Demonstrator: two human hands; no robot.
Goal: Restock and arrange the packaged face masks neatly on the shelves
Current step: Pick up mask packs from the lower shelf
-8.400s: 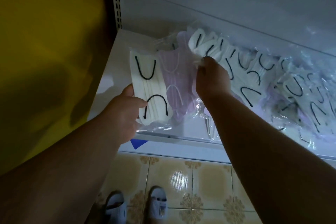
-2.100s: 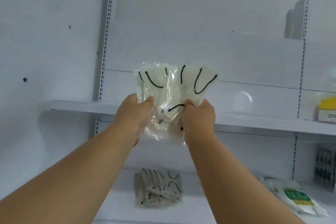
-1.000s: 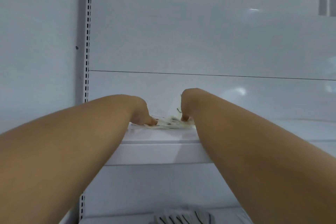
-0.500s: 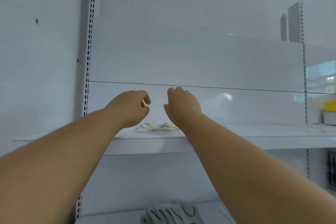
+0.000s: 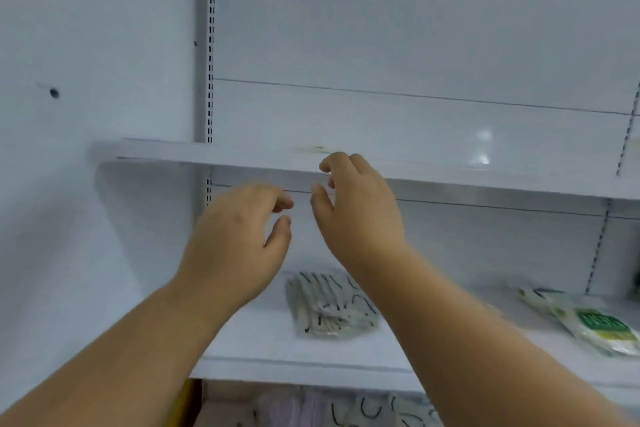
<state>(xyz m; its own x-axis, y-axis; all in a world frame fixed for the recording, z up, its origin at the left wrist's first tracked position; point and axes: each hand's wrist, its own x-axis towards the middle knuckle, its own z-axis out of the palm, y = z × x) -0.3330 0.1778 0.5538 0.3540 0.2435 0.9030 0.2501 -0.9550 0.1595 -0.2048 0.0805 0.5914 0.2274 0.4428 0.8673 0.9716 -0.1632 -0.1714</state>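
Observation:
My left hand (image 5: 239,239) and my right hand (image 5: 356,208) hang in front of the white shelving with fingers loosely curled, holding nothing. On the upper shelf (image 5: 173,152), only a thin edge of a mask pack (image 5: 313,149) shows, just above my right fingers. A stack of white packaged masks with black ear loops (image 5: 329,305) lies on the middle shelf (image 5: 294,360), below and between my forearms. More packaged masks, white and lilac (image 5: 346,409), lie on the lowest shelf at the frame's bottom.
A green-and-white packet (image 5: 588,319) lies at the right of the middle shelf. A slotted upright (image 5: 209,45) runs down the left side next to the white side wall. The white back panel stands behind the shelves.
Both hands have let go of the mask pack on the upper shelf and drawn back and down from it. The view has tilted down, bringing the middle and lowest shelves into sight.

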